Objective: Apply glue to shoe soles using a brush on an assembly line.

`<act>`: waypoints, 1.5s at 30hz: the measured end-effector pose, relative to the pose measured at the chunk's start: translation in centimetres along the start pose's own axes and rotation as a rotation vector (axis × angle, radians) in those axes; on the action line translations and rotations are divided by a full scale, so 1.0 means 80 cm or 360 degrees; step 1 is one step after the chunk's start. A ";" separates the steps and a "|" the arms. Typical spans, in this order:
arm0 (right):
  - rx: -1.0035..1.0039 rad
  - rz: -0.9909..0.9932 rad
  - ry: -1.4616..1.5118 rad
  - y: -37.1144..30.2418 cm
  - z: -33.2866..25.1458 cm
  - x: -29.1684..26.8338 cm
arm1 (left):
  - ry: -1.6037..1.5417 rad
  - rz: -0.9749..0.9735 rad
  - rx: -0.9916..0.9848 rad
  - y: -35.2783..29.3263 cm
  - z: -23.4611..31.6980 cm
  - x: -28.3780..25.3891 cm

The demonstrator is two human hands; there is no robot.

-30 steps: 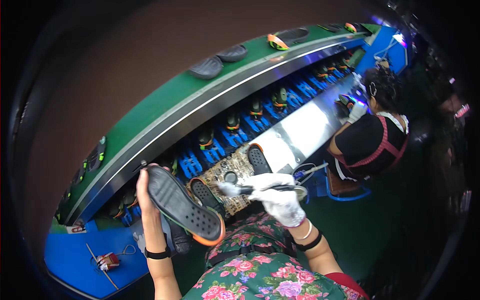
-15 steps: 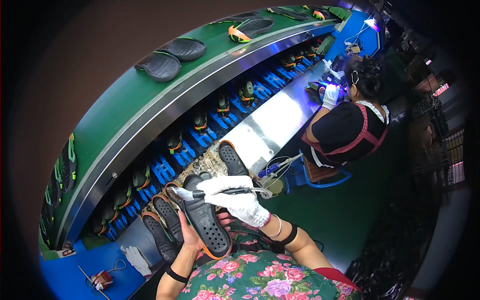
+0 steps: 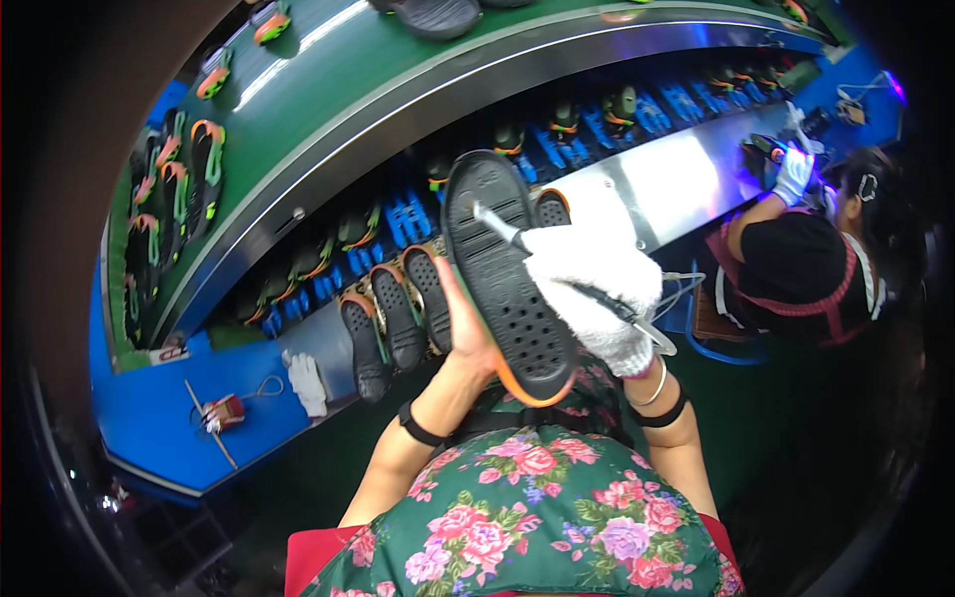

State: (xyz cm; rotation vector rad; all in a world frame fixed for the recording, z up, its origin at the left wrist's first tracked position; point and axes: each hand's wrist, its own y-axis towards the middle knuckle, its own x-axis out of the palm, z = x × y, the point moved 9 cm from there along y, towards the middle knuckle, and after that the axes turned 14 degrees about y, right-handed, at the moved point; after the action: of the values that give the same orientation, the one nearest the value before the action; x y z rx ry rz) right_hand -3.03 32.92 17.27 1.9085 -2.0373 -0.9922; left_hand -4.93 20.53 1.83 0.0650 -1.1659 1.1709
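Observation:
My bare left hand (image 3: 466, 323) grips a long black shoe sole (image 3: 494, 261) by its left side, tilted up in front of me. The sole has round holes at its near end, grooves further up and an orange edge at the bottom. In a white knitted glove, my right hand (image 3: 602, 289) is closed around a thin brush (image 3: 512, 231) with a clear tube trailing from it. The brush's pale tip lies at the sole's far part, seemingly touching it. The fingers of my left hand behind the sole are hidden.
Several black soles (image 3: 401, 318) lean side by side on the bench, left of my hands. Beyond runs a line of blue holders (image 3: 408, 219) with shoes, below a green conveyor (image 3: 328, 95). A white glove (image 3: 306, 383) lies by the blue table (image 3: 149, 418). A co-worker (image 3: 796, 264) sits at right.
The sole has been raised and brought nearer my view. The brush tip has moved from the sole's left side onto its far part. My view has swung, shifting the bench and co-worker.

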 end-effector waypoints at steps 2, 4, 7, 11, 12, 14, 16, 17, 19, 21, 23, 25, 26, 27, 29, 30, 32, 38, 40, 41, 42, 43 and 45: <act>0.0009 -0.0047 -0.0151 -0.006 0.005 0.003 | -0.0212 -0.0328 -0.0007 -0.001 -0.009 0.014; 0.0034 -0.0085 -0.0274 -0.012 0.007 0.004 | 0.0157 -0.0047 0.0063 -0.003 -0.020 0.005; 0.0032 -0.0133 -0.0291 -0.019 0.003 0.010 | 0.0400 -0.0012 0.0070 -0.011 -0.037 0.014; 0.0218 -0.0148 0.0248 -0.056 0.025 0.037 | 0.0566 -0.0031 0.0041 -0.008 -0.041 -0.001; 0.0222 -0.0110 0.0318 -0.056 0.027 0.035 | 0.0427 -0.0195 0.0046 -0.005 -0.044 -0.004; 0.0204 -0.0019 0.0341 -0.052 0.034 0.021 | 0.0392 -0.0068 0.0048 -0.002 -0.044 -0.005; 0.0160 -0.0002 0.0312 -0.048 0.028 0.013 | 0.0581 -0.0016 0.0214 -0.004 -0.034 -0.002; 0.0135 -0.0008 0.0292 -0.048 0.023 0.011 | 0.0606 -0.0016 0.0249 -0.004 -0.032 0.000; 0.0078 -0.0071 0.0267 -0.052 0.012 0.016 | 0.0523 0.0010 0.0232 0.002 -0.038 -0.017; 0.0083 -0.0087 0.0367 -0.054 0.011 0.021 | 0.0709 0.0022 0.0175 0.002 -0.039 -0.026; 0.0125 -0.0051 0.0516 -0.058 0.016 0.021 | -0.0469 -0.0866 0.0231 0.007 -0.048 -0.011; 0.0174 0.0047 0.0643 -0.064 0.026 0.017 | -0.0339 -0.0791 0.0286 0.013 -0.049 -0.020; 0.0151 0.0052 0.0610 -0.064 0.025 0.015 | 0.0087 -0.0438 0.0299 0.016 -0.050 -0.023; 0.0092 0.0013 0.0494 -0.063 0.018 0.018 | 0.0509 -0.0081 0.0306 0.013 -0.045 -0.028; -0.0073 -0.0108 0.0164 -0.052 -0.010 0.022 | 0.0474 -0.0229 0.0246 0.015 -0.062 -0.061; -0.0055 -0.0108 0.0325 -0.041 -0.015 0.022 | 0.0818 0.0135 0.0467 0.016 -0.055 -0.093; 0.0075 -0.0067 0.0623 -0.032 0.000 0.018 | 0.0413 -0.0192 0.0314 0.023 -0.066 -0.095; -0.0035 -0.0099 0.0275 -0.041 0.001 0.022 | 0.0326 -0.0124 0.0173 0.023 -0.049 -0.066; -0.0052 -0.0149 0.0363 -0.038 -0.005 0.033 | 0.0725 -0.0023 0.0272 0.020 -0.048 -0.093; -0.0005 -0.0166 0.0461 -0.035 0.002 0.032 | 0.0713 -0.0019 0.0257 0.022 -0.046 -0.092; 0.0106 -0.0116 0.0614 -0.038 0.016 0.030 | 0.0461 -0.0277 0.0207 0.024 -0.042 -0.076; 0.0218 -0.0065 0.0766 -0.043 0.030 0.028 | 0.0205 -0.0531 0.0160 0.023 -0.037 -0.062; 0.0076 -0.0011 0.0441 -0.040 0.022 0.021 | 0.0320 0.0094 0.0178 0.030 -0.025 -0.076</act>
State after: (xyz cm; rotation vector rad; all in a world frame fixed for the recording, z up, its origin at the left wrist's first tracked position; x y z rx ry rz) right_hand -1.66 32.07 13.54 1.9519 -1.9118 -0.6422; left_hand -4.88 18.67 -4.73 -0.0024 -0.9310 1.2641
